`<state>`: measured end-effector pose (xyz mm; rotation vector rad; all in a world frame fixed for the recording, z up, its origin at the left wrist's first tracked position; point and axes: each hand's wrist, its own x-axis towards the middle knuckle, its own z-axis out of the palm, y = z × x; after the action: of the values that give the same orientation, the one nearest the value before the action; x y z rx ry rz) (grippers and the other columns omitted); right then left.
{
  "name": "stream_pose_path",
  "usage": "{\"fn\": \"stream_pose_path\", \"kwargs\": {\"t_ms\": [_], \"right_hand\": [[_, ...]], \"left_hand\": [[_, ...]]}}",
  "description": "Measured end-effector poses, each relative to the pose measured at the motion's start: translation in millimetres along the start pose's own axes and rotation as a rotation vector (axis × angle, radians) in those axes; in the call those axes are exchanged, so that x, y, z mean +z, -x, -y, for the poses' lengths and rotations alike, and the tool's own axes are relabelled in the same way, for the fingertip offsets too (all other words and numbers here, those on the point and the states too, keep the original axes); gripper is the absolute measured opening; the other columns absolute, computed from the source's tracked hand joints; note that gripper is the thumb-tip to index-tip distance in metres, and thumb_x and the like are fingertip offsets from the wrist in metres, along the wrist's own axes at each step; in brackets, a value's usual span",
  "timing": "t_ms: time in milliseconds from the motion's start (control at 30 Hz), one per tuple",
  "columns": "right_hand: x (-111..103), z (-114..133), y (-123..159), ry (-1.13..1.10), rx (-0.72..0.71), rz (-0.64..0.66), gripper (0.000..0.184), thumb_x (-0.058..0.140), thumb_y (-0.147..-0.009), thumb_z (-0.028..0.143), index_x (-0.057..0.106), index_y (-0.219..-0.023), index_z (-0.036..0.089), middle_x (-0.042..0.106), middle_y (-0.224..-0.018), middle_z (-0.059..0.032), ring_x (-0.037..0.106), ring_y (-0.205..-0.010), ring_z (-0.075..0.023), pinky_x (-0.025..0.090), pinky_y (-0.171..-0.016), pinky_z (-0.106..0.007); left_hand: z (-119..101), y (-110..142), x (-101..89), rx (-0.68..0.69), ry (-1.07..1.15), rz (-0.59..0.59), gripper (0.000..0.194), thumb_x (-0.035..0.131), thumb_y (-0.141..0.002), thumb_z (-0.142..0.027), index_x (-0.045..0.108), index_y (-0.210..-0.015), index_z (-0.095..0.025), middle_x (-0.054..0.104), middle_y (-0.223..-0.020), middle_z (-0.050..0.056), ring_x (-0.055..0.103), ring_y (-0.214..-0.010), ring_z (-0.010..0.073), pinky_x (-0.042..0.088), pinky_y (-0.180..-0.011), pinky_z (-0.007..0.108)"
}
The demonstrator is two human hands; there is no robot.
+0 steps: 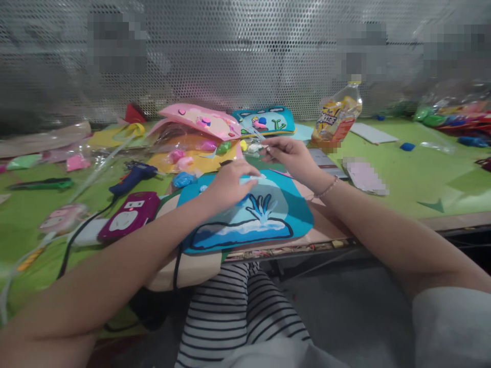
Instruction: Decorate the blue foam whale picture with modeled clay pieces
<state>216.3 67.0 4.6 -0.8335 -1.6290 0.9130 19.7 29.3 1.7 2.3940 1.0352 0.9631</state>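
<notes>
Found blue board (303, 214) lying flat at the near edge of the tabletop (406, 179), directly before the lap (218, 306) — judged placed there for easy reach by both hands. Noted left hand (232, 184) over its far part, grip loose and parted, with nothing visible inside; contact not confirmed. Noted right hand (287, 153) past the board's far rim, fingers drawn together beside white clay (253, 147). Cannot tell of anything pinched in that grip. Found glue gun (134, 178) toward the left edge, its black cord trailing toward the near edge — likely kept aside yet within reach, at the cost of narrower room there. Observed tight limits ahead: pink board (192, 113) and perforated wall (245, 61) along the far edge. Observed wider spacing toward the right edge, around bottle (337, 117), white card (374, 133) and blue lump (407, 146).
</notes>
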Motion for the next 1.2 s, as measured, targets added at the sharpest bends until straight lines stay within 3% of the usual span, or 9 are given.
{"fn": "stream_pose_path", "kwargs": {"t_ms": [67,200,400,533,667,867,1000,1100,1200], "right_hand": [[-5,-7,-6,-0.025,0.039,-0.049,0.020,0.055,-0.084,0.010,0.068,-0.099,0.014,0.071,-0.083,-0.0029,0.066,-0.069,-0.0099,0.057,-0.071,-0.026],[-10,-17,-11,-0.048,0.102,-0.057,0.015,0.058,-0.083,0.009,0.067,-0.094,0.014,0.071,-0.081,-0.0028,0.065,-0.066,-0.0091,0.057,-0.069,-0.025],[-10,-13,-9,-0.033,0.097,0.009,0.018,0.054,-0.085,0.007,0.067,-0.095,0.014,0.070,-0.084,-0.0026,0.063,-0.066,-0.0073,0.055,-0.069,-0.023],[-10,-10,-7,-0.031,0.090,0.022,0.020,0.051,-0.085,0.005,0.067,-0.093,0.013,0.070,-0.081,-0.0021,0.061,-0.063,-0.0059,0.054,-0.065,-0.020],[-9,-9,-7,-0.013,0.076,0.029,0.016,0.054,-0.085,0.009,0.067,-0.093,0.013,0.070,-0.081,-0.0022,0.060,-0.061,-0.0064,0.054,-0.063,-0.021],[-8,-1,-7,0.007,0.097,0.024,0.019,0.050,-0.084,0.003,0.066,-0.092,0.011,0.070,-0.077,-0.0024,0.058,-0.056,-0.0060,0.053,-0.061,-0.021],[-8,1,-8,0.033,0.098,0.024,0.019,0.050,-0.085,0.003,0.065,-0.092,0.011,0.070,-0.078,-0.0025,0.058,-0.055,-0.0056,0.052,-0.059,-0.020],[-9,-3,-8,0.015,0.084,0.038,0.018,0.051,-0.084,0.004,0.065,-0.091,0.013,0.070,-0.078,-0.0018,0.057,-0.055,-0.0051,0.051,-0.057,-0.018],[-11,-8,-8,-0.001,0.062,0.061,0.017,0.051,-0.085,0.006,0.065,-0.089,0.014,0.070,-0.077,-0.0007,0.057,-0.055,-0.0048,0.050,-0.054,-0.017]], "left_hand": [[-9,1,4.3,0.092,-0.122,0.141,0.010,0.064,-0.077,-0.018,0.071,-0.084,-0.019,0.066,-0.088,0.004,0.062,-0.090,0.0183,0.048,-0.088,0.034],[-26,-7,22.5,0.092,-0.202,0.283,0.011,0.065,-0.079,-0.019,0.074,-0.086,-0.019,0.066,-0.088,0.005,0.061,-0.086,0.0187,0.048,-0.081,0.032],[-29,-32,50.6,0.029,-0.319,0.346,0.016,0.066,-0.078,-0.030,0.074,-0.088,-0.021,0.070,-0.095,0.007,0.062,-0.094,0.0249,0.047,-0.081,0.035],[-24,-36,60.4,-0.007,-0.284,0.400,0.016,0.059,-0.077,-0.019,0.074,-0.082,-0.022,0.073,-0.092,0.003,0.063,-0.093,0.0237,0.046,-0.082,0.035],[-22,-35,59.2,-0.029,-0.214,0.390,0.022,0.053,-0.075,-0.012,0.072,-0.080,-0.021,0.072,-0.089,0.002,0.063,-0.092,0.0216,0.045,-0.084,0.033],[-32,-34,46.8,-0.119,0.006,0.241,0.011,0.058,-0.081,-0.023,0.065,-0.076,-0.016,0.067,-0.074,0.001,0.059,-0.070,0.0146,0.043,-0.067,0.027],[-42,-34,39.3,-0.150,0.056,0.204,0.010,0.058,-0.081,-0.018,0.062,-0.072,-0.015,0.062,-0.067,0.000,0.055,-0.065,0.0124,0.040,-0.064,0.026],[-56,-27,32.4,-0.138,0.096,0.229,0.009,0.058,-0.081,-0.017,0.061,-0.073,-0.016,0.062,-0.068,-0.001,0.055,-0.065,0.0115,0.041,-0.064,0.026],[-77,-5,30.2,0.032,0.111,0.410,0.007,0.062,-0.079,-0.017,0.061,-0.072,-0.018,0.064,-0.071,-0.002,0.058,-0.068,0.0115,0.043,-0.065,0.025]]}}
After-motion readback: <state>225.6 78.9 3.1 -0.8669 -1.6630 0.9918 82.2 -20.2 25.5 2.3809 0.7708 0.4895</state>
